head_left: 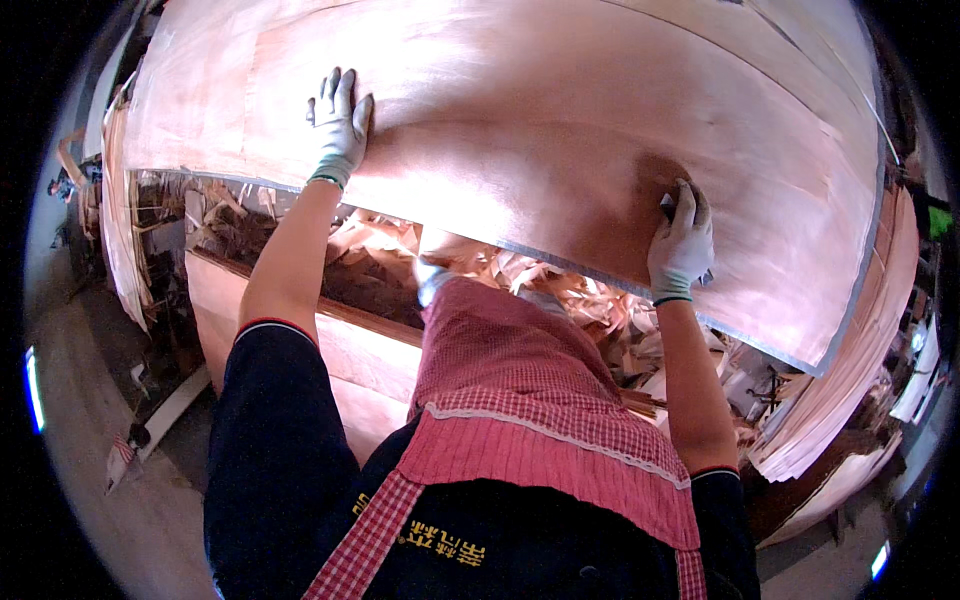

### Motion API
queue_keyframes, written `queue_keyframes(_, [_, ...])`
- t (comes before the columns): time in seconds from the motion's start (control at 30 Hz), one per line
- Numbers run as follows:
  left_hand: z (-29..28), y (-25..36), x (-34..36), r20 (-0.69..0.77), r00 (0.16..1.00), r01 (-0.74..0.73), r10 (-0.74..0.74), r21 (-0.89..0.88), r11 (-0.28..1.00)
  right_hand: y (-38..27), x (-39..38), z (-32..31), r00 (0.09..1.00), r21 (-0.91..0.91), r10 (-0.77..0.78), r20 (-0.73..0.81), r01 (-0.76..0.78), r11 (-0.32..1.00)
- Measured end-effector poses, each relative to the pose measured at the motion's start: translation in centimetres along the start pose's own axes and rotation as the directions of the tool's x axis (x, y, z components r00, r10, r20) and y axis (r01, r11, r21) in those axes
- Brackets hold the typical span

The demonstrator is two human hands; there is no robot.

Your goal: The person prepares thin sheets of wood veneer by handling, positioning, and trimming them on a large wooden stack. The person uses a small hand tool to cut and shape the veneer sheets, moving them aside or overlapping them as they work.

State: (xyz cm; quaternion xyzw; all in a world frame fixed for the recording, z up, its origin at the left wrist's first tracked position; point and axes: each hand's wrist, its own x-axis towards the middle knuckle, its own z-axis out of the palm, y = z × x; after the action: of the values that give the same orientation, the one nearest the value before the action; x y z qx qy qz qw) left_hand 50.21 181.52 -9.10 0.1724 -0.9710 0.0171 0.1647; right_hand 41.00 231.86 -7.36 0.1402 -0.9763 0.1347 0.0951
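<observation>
A large, pale pinkish sheet of wood veneer (560,130) spreads out in front of me, with a grey strip along its near edge. My left hand (341,125), in a white and grey work glove with a green cuff, lies on the sheet with its fingers stretched. Farther right, my right hand (683,240), gloved the same way, is closed over the sheet close to the near edge. A small dark piece shows by its fingertips and another dark bit by the heel of the palm; what it is cannot be made out.
Torn veneer scraps (600,295) litter the floor between my legs and the sheet. A low stack of boards (340,345) stands at the near left. Veneer sheets (845,350) hang down at the right, and a loose wooden strip (175,412) lies at the far left.
</observation>
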Motion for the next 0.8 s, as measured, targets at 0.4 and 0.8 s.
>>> queue_keyframes(0.4, [-0.4,1.0,0.6,0.009,1.000,0.020,-0.021,0.065,0.998,-0.3,0.5,-0.3,1.000,0.016,-0.010,-0.028,0.010,1.000])
queue_keyframes(0.8, [-0.9,0.9,0.5,0.002,1.000,0.009,-0.009,-0.014,1.000,-0.5,0.5,-0.4,1.000,-0.006,0.012,0.007,-0.012,1.000])
